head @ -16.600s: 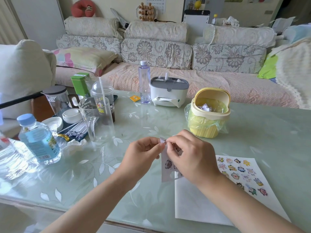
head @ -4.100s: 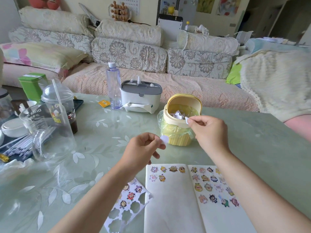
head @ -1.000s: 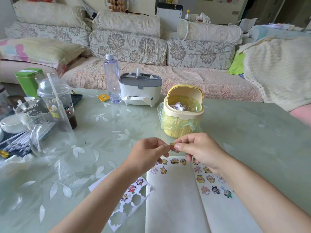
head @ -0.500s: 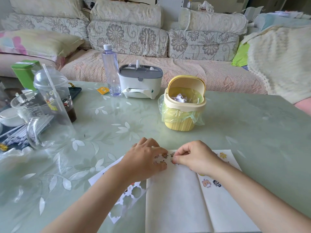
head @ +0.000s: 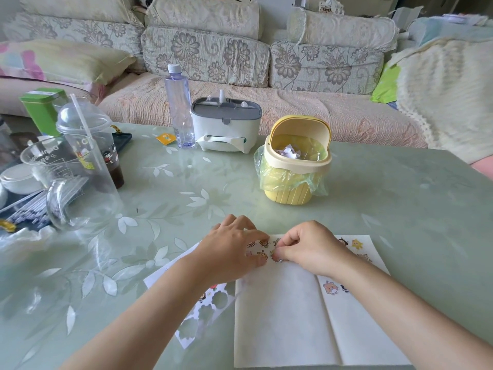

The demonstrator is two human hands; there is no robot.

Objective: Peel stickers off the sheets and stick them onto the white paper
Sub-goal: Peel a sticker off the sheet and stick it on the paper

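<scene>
A folded white paper (head: 280, 316) lies at the table's near edge, with several cartoon stickers (head: 264, 243) along its top and more on its right half (head: 329, 287). My left hand (head: 229, 249) rests flat on the paper's top-left corner with its fingers spread. My right hand (head: 306, 247) is curled, its thumb and forefinger pinching a small sticker (head: 276, 256) down against the paper just beside the left fingertips. A partly used sticker sheet (head: 205, 311) with empty cut-outs lies left of the paper, half hidden under my left forearm.
A yellow mini bin (head: 293, 166) lined with a green bag stands just beyond my hands. Further back are a tissue box (head: 226, 124) and a clear bottle (head: 180, 108). A glass jug (head: 66, 182), a straw cup (head: 90, 140) and a green tin (head: 42, 108) crowd the left side.
A second ago both hands held the sticker in the air above the paper. They have come down, the left hand flattening on the paper and the right pressing the sticker onto it.
</scene>
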